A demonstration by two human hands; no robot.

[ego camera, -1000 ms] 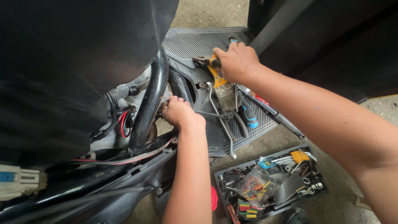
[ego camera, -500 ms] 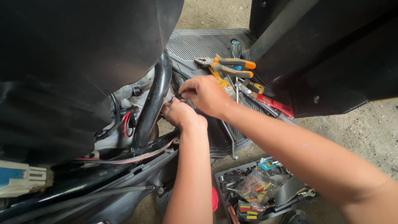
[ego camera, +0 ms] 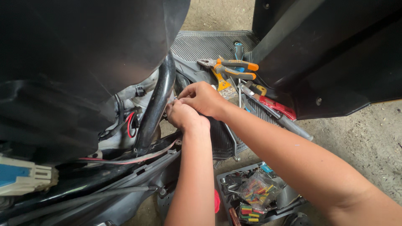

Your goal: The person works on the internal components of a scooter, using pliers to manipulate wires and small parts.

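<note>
Nearest, a grey parts tray [ego camera: 234, 184] of small coloured pieces sits on the floor. Above it, the left hand [ego camera: 184, 117] and right hand [ego camera: 205, 98] meet, touching, just right of the black frame tube [ego camera: 157, 104], which runs upright. Fingers curl closed around something too small to make out. Farther off, orange-handled pliers [ego camera: 230, 69] lie on the ribbed mat [ego camera: 205, 44]
</note>
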